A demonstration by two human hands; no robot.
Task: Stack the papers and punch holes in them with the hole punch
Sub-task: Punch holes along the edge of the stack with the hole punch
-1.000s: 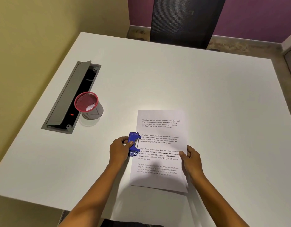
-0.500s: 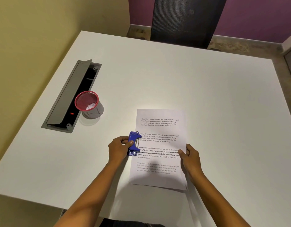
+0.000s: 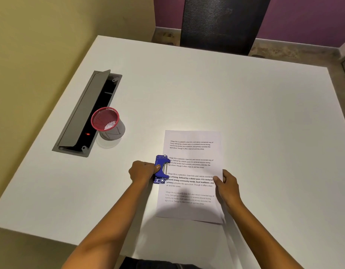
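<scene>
Blue hole punch [image 3: 160, 169] sat on the papers' [image 3: 191, 171] left edge, my left hand [image 3: 141, 171] gripping it, right hand [image 3: 226, 186] pinching the opposite edge.

On a white table [image 3: 206, 90], a left hand [image 3: 142, 171] grips a blue hole punch [image 3: 160, 169] at the left edge of printed papers [image 3: 191, 208]; the right hand [image 3: 226, 184] pinches the right edge. The stack probably holds several sheets.
</scene>
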